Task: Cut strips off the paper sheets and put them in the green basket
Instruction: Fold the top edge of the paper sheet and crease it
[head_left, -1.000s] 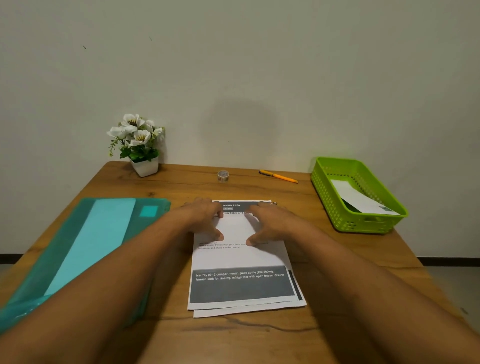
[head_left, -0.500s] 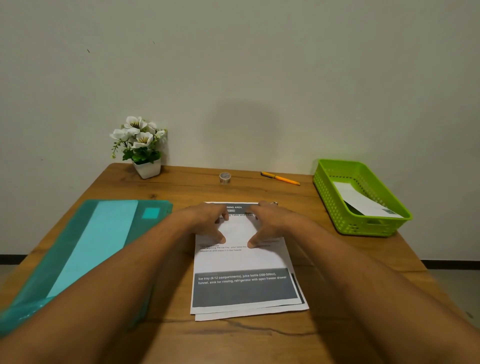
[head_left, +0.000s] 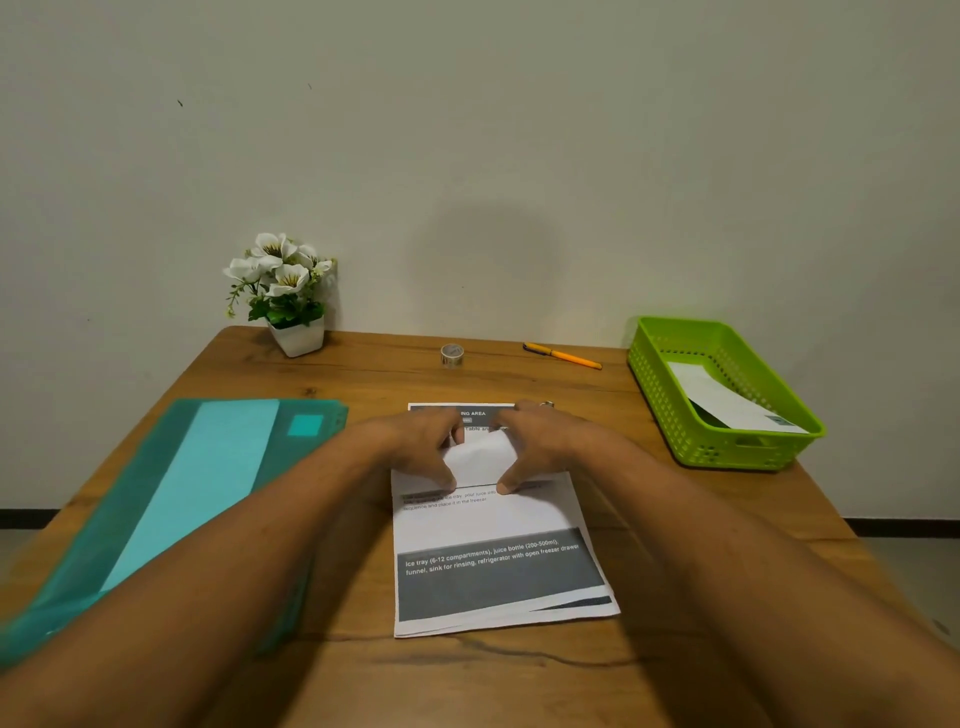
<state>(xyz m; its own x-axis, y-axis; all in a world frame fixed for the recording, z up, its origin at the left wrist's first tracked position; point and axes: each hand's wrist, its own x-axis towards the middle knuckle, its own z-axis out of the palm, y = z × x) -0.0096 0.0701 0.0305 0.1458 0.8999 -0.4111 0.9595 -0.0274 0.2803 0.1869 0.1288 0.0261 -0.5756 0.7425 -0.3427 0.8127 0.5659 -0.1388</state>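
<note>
Tabletop (head_left: 363, 379): hands (head_left: 415, 447) around paper sheets' (head_left: 493, 519) hump

A wooden counter (head_left: 363, 379) stands against a plain wall. At its far edge sit a white pot of white flowers (head_left: 283, 296), a small tape roll (head_left: 452, 355) and an orange pen (head_left: 562, 356). A teal folder (head_left: 171, 499) lies on the left.

My wooden bench (head_left: 363, 384) stands against a plain pale wall (head_left: 467, 156); grey floor (head_left: 930, 571) and dark skirting (head_left: 904, 526) show at 3 o'clock.
</note>
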